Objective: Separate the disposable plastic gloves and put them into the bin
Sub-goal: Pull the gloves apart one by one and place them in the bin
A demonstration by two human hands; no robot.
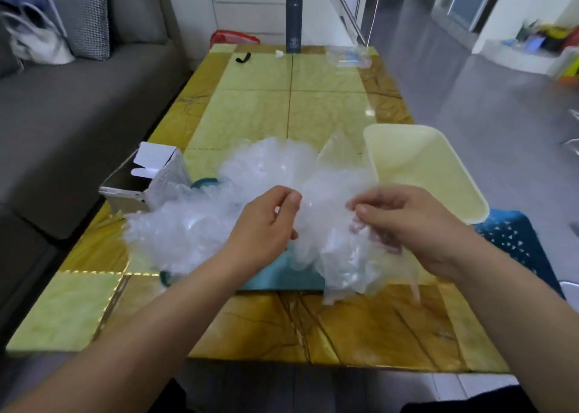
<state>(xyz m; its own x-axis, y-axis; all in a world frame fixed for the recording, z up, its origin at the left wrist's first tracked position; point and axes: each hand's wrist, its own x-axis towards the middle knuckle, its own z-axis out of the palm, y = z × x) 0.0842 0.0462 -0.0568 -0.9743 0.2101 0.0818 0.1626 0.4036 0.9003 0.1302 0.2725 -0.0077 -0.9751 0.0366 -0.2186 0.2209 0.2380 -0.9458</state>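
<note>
A home living room: grey sofa [78, 99] beside a coffee table [282, 325].

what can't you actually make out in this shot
Head view only:
- How many gloves the left hand and right hand hold: the clear film bunches together.
- The teal object under the pile: mostly covered by gloves and the left hand.
- The right hand's lower fingers: veiled by film.
- The small white item beside the flask: too small to identify.

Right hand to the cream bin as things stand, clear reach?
Probably yes. The right hand, pinching gloves, is just beside the bin; its open top faces up and nothing lies between them.
</note>
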